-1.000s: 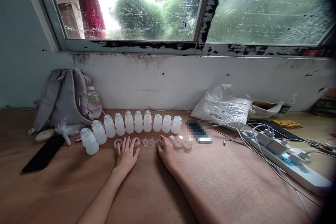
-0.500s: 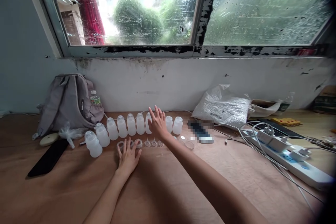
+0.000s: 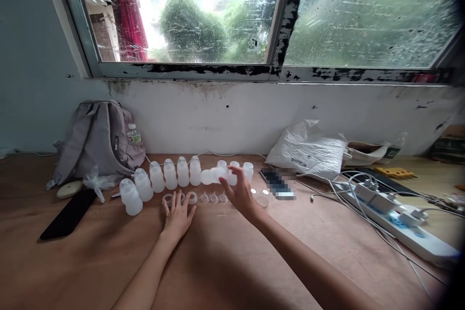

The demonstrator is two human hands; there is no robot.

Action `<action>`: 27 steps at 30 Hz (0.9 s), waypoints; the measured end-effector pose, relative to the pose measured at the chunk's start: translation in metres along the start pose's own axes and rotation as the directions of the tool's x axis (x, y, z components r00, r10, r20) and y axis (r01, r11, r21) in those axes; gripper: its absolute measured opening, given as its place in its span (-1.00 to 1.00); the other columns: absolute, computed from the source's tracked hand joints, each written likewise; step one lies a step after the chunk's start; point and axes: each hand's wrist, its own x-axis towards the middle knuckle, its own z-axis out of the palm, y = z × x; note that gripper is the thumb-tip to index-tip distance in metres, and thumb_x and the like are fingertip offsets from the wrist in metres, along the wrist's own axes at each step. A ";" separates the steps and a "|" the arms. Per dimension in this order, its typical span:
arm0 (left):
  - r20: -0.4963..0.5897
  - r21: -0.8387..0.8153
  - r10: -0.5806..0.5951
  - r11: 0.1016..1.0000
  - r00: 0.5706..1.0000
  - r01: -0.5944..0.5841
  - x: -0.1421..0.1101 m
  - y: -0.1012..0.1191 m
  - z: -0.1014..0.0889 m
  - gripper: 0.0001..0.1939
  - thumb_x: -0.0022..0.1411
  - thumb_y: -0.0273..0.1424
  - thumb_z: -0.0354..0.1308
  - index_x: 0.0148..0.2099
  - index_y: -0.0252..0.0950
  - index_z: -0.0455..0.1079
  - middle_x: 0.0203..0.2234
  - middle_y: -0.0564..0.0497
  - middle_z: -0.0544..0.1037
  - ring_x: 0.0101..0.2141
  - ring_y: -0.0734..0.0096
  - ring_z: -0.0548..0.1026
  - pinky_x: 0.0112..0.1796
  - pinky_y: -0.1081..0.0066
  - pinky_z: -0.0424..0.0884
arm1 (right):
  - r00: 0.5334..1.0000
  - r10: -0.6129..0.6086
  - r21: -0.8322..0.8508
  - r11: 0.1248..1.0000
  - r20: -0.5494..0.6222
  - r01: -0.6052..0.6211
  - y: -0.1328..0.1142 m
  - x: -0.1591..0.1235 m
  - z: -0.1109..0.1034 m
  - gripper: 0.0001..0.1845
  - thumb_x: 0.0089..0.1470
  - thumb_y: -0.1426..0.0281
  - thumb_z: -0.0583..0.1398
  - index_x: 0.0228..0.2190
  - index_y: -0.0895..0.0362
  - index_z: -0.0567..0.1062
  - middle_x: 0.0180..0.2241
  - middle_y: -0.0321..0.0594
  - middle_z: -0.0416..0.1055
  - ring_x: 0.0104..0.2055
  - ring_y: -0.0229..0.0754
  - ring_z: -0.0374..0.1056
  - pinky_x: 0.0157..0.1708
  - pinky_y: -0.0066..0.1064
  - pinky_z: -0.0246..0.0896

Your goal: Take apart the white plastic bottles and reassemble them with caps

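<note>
My left hand (image 3: 177, 214) lies on the tabletop with fingers spread, touching or just over some clear plastic rings (image 3: 192, 198). Several frosted baby bottles with clear caps (image 3: 169, 174) stand in a curved row beyond it. One frosted bottle (image 3: 210, 176) lies on its side at the row's right end. Close to it is my right hand (image 3: 240, 194), thumb and fingers apart; whether it touches that bottle cannot be made out. Uncapped bottles (image 3: 248, 170) stand behind this hand, partly hidden. Between my hands are small clear nipple-like parts (image 3: 213, 197).
A grey backpack (image 3: 96, 140), a plastic bag (image 3: 97, 181) and a black flat case (image 3: 67, 218) are on the left. To the right are a blurred phone (image 3: 278, 183), a silvery package (image 3: 308, 147), and a white power strip (image 3: 421, 235) with tangled cables. A wall with a window stands behind.
My right hand has drawn back toward me and to the right. A bottle that stood upright by it now lies on its side. My left hand has stayed in place.
</note>
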 end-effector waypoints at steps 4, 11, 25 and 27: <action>-0.021 -0.026 0.016 1.000 1.000 -0.017 0.001 -0.004 0.001 -0.57 0.19 -0.23 -0.16 0.10 -0.17 0.12 0.09 -0.17 0.16 0.11 0.06 0.04 0.01 -0.11 -0.12 | 0.966 0.256 0.261 0.931 0.034 -0.256 0.011 -0.046 -0.025 -0.71 -0.06 0.29 0.16 -0.29 0.10 0.22 -0.39 -0.23 0.31 -0.39 -0.22 0.29 -0.39 -0.35 0.28; -0.155 -0.318 0.049 0.943 0.987 -0.097 0.002 0.003 -0.015 -0.60 0.25 -0.29 -0.28 0.08 -0.24 0.10 0.10 -0.16 0.12 0.11 0.22 0.04 0.06 0.01 -0.13 | 0.793 0.568 0.583 0.574 0.222 -0.575 0.026 -0.080 -0.022 -0.73 -0.08 0.24 0.17 -0.36 0.12 0.26 -0.47 -0.29 0.27 -0.40 -0.21 0.30 -0.46 -0.33 0.36; 0.276 -0.877 0.151 0.444 0.949 0.184 -0.025 0.061 -0.051 -0.66 -0.03 -0.15 0.10 -0.30 -0.29 0.24 -0.54 0.07 0.39 -0.57 0.48 0.35 -0.60 0.54 0.27 | 0.893 0.412 0.217 0.869 0.182 -0.445 0.021 -0.082 -0.025 -0.61 0.05 0.24 -0.02 -0.72 0.13 0.18 -0.73 -0.38 0.10 -0.67 -0.36 0.03 -0.68 -0.52 -0.09; 0.310 -0.889 0.161 0.398 0.937 0.226 -0.026 0.065 -0.054 -0.67 -0.03 -0.15 0.10 -0.33 -0.30 0.23 -0.56 0.08 0.37 -0.60 0.51 0.33 -0.67 0.57 0.22 | 0.922 0.362 0.143 0.914 0.133 -0.380 0.025 -0.081 -0.028 -0.58 0.06 0.27 -0.04 -0.76 0.13 0.14 -0.76 -0.39 0.04 -0.69 -0.37 -0.02 -0.68 -0.51 -0.15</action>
